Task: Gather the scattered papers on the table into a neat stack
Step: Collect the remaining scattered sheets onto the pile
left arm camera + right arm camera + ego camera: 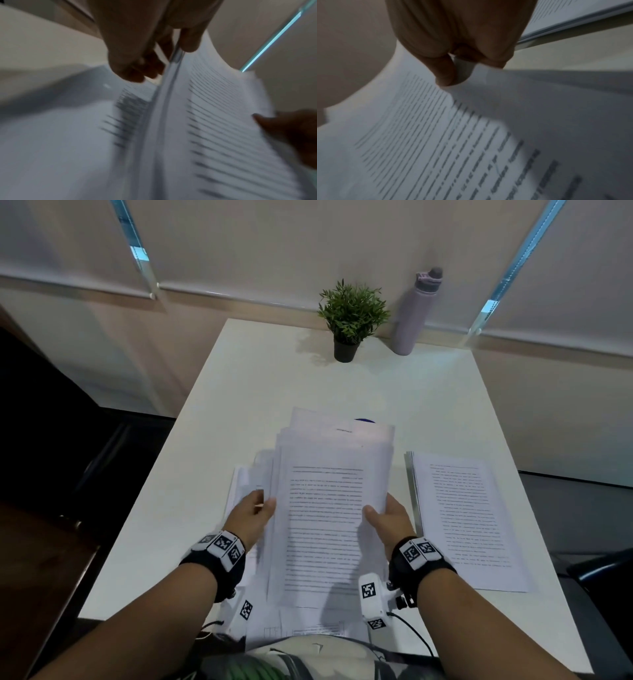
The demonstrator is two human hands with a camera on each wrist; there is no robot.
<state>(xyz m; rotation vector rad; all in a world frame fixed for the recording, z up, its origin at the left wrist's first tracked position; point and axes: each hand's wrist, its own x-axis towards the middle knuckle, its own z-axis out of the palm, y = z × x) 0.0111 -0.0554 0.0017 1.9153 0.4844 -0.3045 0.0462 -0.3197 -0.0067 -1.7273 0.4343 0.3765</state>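
A thick bundle of printed papers (pixel 325 508) is held above the white table (pixel 239 392), its sheets unevenly fanned at the far end. My left hand (pixel 257 508) pinches the bundle's left edge, thumb on top. My right hand (pixel 387 515) grips the right edge the same way. In the left wrist view the left hand (pixel 154 56) clamps the paper bundle (pixel 223 121) at its edge. In the right wrist view the right hand (pixel 453 65) pinches the text page (pixel 428 135). More loose sheets (pixel 239 484) lie under the bundle. A squared stack of papers (pixel 469 522) lies to the right.
A small potted plant (pixel 351 320) and a lilac water bottle (pixel 416 309) stand at the table's far edge. Something dark blue (pixel 364 420) peeks out behind the bundle. A sheet (pixel 308 628) overhangs the near edge by my body. A dark chair (pixel 603 570) stands at right.
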